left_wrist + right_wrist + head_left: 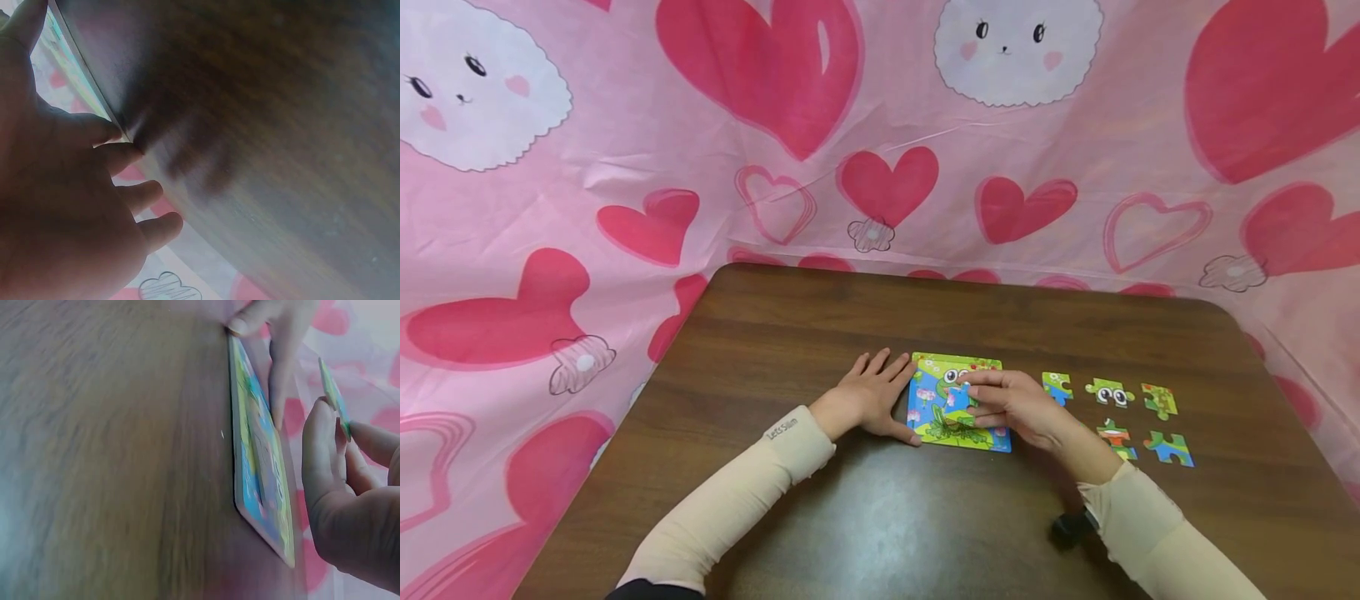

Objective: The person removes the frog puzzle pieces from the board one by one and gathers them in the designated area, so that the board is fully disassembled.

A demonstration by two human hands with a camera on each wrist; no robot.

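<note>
A square jigsaw board (961, 445) with a frog picture lies flat on the table. My left hand (872, 402) rests at its left side, fingers spread, with the thumb by the lower left corner. Over the board, my right hand (1021, 410) pinches a puzzle piece (334, 397) between thumb and fingertips. In the right wrist view this piece stands tilted, raised above the board. Part of the board's right side is hidden behind the right hand. The left wrist view shows the left fingers (128, 156) stretched out over the tabletop.
Several loose puzzle pieces lie right of the board, among them one with two eyes (1111, 393), a blue and green one (1170, 448) and one partly beside the right hand (1057, 387). A black object (1072, 528) shows at the right wrist. Pink heart-patterned cloth (887, 187) hangs behind the brown table (820, 308).
</note>
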